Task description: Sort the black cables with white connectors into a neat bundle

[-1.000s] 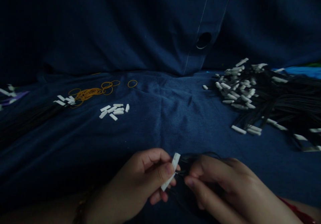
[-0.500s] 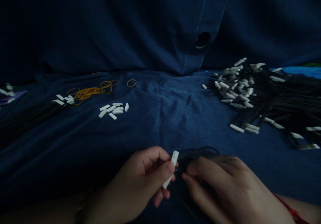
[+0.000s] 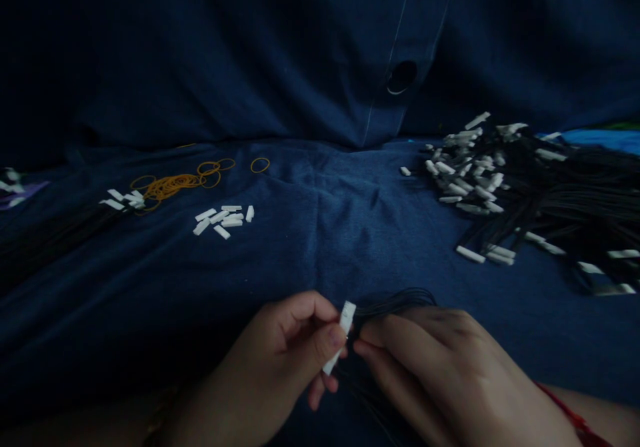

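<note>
Low in the middle, my left hand [image 3: 287,360] is closed, pinching a small flat white tag [image 3: 348,313] upright between thumb and fingers. My right hand [image 3: 440,367] is closed just to the right of it, thumb and forefinger pressed together at the tag's edge. Its fingertips seem to grip the end of a thin dark cord, though the darkness mostly hides that end. A loop of black cords [image 3: 413,293] runs behind the right hand, and more strands hang below both hands.
Several loose white tags [image 3: 219,217] lie on the dark blue cloth [image 3: 330,233]. Orange rubber bands [image 3: 175,185] are heaped behind them. Black cords with white ends [image 3: 120,199] lie at the left; a large pile of tagged cords [image 3: 470,173] lies at the right.
My right hand has moved slightly left, bringing its fingertips closer to the white tag. My left hand still holds the tag in nearly the same place.
</note>
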Demonstrator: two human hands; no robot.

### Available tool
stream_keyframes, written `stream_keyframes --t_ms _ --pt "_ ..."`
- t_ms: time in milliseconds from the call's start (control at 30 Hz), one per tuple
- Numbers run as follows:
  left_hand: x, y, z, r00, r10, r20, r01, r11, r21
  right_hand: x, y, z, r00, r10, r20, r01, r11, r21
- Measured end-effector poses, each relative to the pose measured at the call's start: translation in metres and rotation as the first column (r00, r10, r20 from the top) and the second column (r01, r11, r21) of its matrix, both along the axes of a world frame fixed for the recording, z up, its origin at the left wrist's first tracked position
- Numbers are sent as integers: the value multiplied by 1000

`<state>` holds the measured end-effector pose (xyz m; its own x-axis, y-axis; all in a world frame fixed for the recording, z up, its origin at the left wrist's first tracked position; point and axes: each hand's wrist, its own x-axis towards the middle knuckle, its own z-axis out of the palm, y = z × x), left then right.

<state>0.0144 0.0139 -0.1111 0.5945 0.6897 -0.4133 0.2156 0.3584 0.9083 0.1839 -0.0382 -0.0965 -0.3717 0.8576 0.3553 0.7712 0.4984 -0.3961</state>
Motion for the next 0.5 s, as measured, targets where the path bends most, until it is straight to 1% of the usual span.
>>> stream_keyframes --t_ms 67,133,233,333,400,500 --pt "1 -1 1 1000 -13 -3 13 1000 1 -2 0 -1 1000 -7 -6 7 999 36" --pt "1 -3 1 1000 -20 -13 20 1000 0 -3 0 -3 1000 -7 -10 8 999 42" --pt "2 -4 2 999 -26 -35 26 1000 10 -4 -1 -4 1000 -4 -4 4 1000 -15" --pt "2 -3 1 999 -27 -28 27 1000 15 -2 -1 -2 1000 25 -10 -25 999 -43" --pt "1 -1 1 1000 -22 -14 22 1000 17 2 1 3 999 44 30 -43 999 -30" --pt "-1 3 0 1000 0 1 0 1000 24 11 5 11 983 14 181 -24 998 53"
